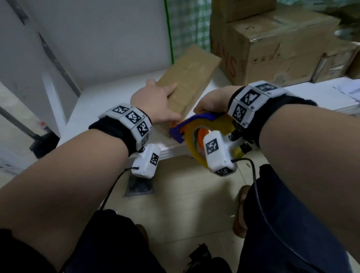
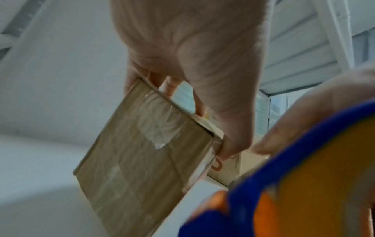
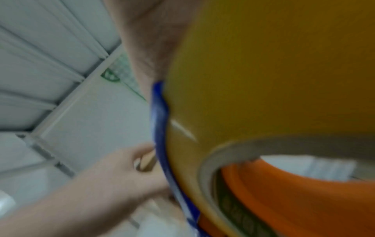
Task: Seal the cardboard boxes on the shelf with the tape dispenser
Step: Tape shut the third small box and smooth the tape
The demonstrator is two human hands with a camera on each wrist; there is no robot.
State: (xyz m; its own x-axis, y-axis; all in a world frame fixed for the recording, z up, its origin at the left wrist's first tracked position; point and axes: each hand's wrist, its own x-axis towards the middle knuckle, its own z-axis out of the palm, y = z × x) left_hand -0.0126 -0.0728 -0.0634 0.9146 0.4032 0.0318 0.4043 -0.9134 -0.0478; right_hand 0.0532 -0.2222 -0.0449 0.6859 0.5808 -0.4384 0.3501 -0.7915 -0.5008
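Note:
A flat, long cardboard box (image 1: pixel 190 74) lies at an angle on the white shelf (image 1: pixel 104 106). My left hand (image 1: pixel 163 102) grips its near end, fingers over the top and thumb against the side. In the left wrist view the box (image 2: pixel 142 160) carries clear tape on its end face. My right hand (image 1: pixel 210 103) grips the tape dispenser (image 1: pixel 195 129), which has a blue frame, an orange core and a yellowish tape roll (image 3: pixel 263 80). The blue nose of the dispenser (image 2: pixel 294 160) sits at the box's near end, beside my left thumb. My right fingers are hidden behind the dispenser.
Larger cardboard boxes (image 1: pixel 274 51) are stacked at the shelf's back right. Papers (image 1: pixel 353 91) lie on the shelf at the far right. A white shelf upright (image 1: pixel 51 96) stands at the left. A white wall backs the shelf, and tiled floor (image 1: pixel 187 207) lies below.

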